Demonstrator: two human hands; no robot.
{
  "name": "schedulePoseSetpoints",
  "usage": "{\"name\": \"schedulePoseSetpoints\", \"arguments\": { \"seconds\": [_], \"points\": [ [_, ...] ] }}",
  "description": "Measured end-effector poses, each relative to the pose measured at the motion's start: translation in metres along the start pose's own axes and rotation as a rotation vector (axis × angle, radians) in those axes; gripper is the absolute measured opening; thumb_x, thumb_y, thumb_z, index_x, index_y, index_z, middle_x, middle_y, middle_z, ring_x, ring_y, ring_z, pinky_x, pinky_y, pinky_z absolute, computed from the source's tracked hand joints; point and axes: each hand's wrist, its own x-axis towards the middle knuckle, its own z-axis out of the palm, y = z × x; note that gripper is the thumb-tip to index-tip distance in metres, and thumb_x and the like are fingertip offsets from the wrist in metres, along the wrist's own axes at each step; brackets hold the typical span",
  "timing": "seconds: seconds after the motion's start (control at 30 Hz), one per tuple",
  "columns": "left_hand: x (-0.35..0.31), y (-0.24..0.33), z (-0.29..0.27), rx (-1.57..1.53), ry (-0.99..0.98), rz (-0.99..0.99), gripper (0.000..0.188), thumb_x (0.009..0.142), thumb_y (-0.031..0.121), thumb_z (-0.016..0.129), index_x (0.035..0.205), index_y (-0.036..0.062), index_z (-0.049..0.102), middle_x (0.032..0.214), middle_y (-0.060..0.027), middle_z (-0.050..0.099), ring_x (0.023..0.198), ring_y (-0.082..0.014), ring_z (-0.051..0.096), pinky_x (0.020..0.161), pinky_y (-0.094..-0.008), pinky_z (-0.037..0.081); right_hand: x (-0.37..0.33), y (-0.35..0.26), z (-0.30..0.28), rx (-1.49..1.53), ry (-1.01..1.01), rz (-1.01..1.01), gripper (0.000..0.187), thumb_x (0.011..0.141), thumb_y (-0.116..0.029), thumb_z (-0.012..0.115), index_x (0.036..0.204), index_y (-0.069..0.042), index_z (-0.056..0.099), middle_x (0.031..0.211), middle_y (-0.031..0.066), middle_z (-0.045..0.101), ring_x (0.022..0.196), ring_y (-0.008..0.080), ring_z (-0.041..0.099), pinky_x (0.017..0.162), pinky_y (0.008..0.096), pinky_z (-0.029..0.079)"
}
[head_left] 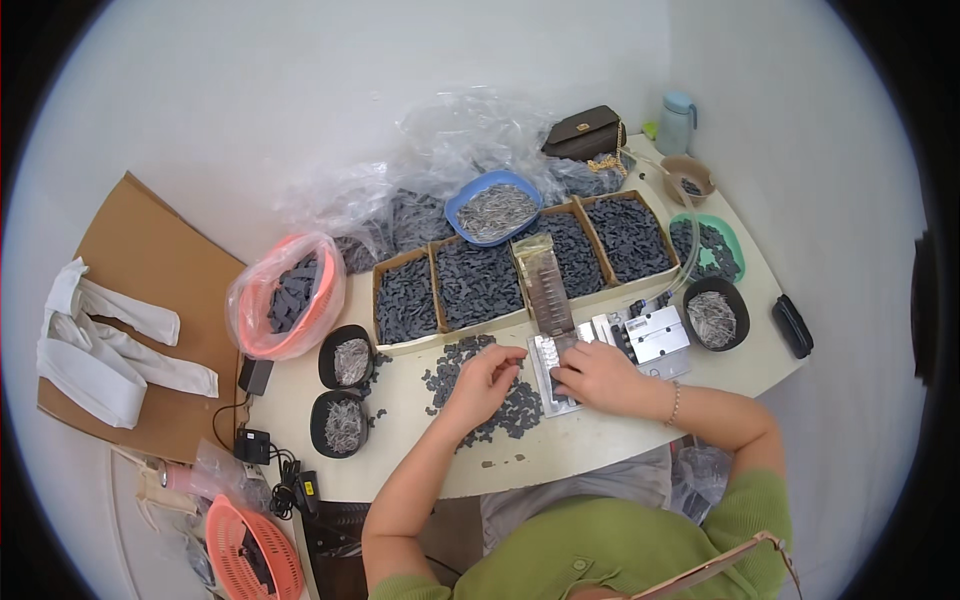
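Taking the metal fixture [546, 392] as clock centre, it lies on the table [412, 470] before you. Your right hand [606, 378] rests over it from three o'clock, fingers bent (whether they grip anything, I cannot tell). Your left hand [484, 384], at nine, is half-curled, its hold likewise indeterminable. Loose dark pieces [515, 411] lie at eight, the sectioned tray [480, 329] towards eleven.

Small dark grey pieces [514, 410] lie loose in a scattered, partly overlapping pile on the tabletop [415, 460]. At three o'clock from them, a silvery metal fixture [655, 335] with pale blocks sits flat, partly hidden.
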Motion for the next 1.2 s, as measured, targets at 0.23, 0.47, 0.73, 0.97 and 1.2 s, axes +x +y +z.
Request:
{"name": "schedulePoseSetpoints", "arguments": {
  "seconds": [0.23,0.47,0.73,0.97,1.2],
  "points": [
    [0.002,0.003,0.036,0.441,0.091,0.241,0.011,0.083,0.005,0.065,0.094,0.0019,0.064,0.087,-0.011,0.063,0.076,-0.0234,0.064,0.065,-0.0324,0.05,-0.01,-0.001,-0.009,0.136,0.073,0.029,0.027,0.079,-0.02,0.069,0.1,-0.003,0.065,0.104,0.009,0.06,0.095,0.0261,0.057,0.083,0.0359,0.047],
    [-0.011,-0.004,0.06,0.841,0.132,0.367,0.017,0.085,0.023,0.065,0.097,0.0118,0.068,0.047,-0.0042,0.054,0.038,-0.0218,0.054,0.037,-0.0337,0.043,0.027,0.022,-0.027,0.319,0.174,0.146,0.014,0.082,-0.012,0.065,0.094,-0.005,0.068,0.097,0.0092,0.062,0.092,0.0273,0.06,0.08,0.0373,0.049],
    [-0.03,0.004,0.031,0.687,0.072,0.273,0.012,0.082,0.019,0.066,0.09,0.0099,0.067,0.059,-0.0072,0.06,0.054,-0.0274,0.061,0.05,-0.0378,0.049,0.095,0.015,0.042,0.086,-0.112,-0.07,0.013,0.079,-0.014,0.061,0.09,-0.008,0.065,0.087,0.0085,0.062,0.087,0.0288,0.063,0.074,0.0381,0.052],
    [-0.003,-0.031,-0.021,0.778,0.302,0.223,0.011,0.08,0.006,0.064,0.09,0.0042,0.067,0.084,-0.0105,0.059,0.08,-0.0297,0.06,0.069,-0.0393,0.05,0.087,0.013,0.013,0.172,-0.098,0.023,0.016,0.08,-0.01,0.058,0.094,-0.006,0.066,0.088,0.0125,0.064,0.088,0.0318,0.065,0.076,0.0404,0.052],
    [0.009,-0.034,-0.012,0.686,0.23,0.202,0.015,0.08,0.0,0.061,0.093,0.0054,0.068,0.082,-0.0102,0.058,0.078,-0.0287,0.059,0.069,-0.0361,0.049,0.041,0.033,-0.019,0.248,-0.115,0.143,0.013,0.078,-0.013,0.066,0.088,-0.005,0.068,0.084,0.0099,0.063,0.08,0.0295,0.064,0.07,0.0389,0.051]
  ]
}}
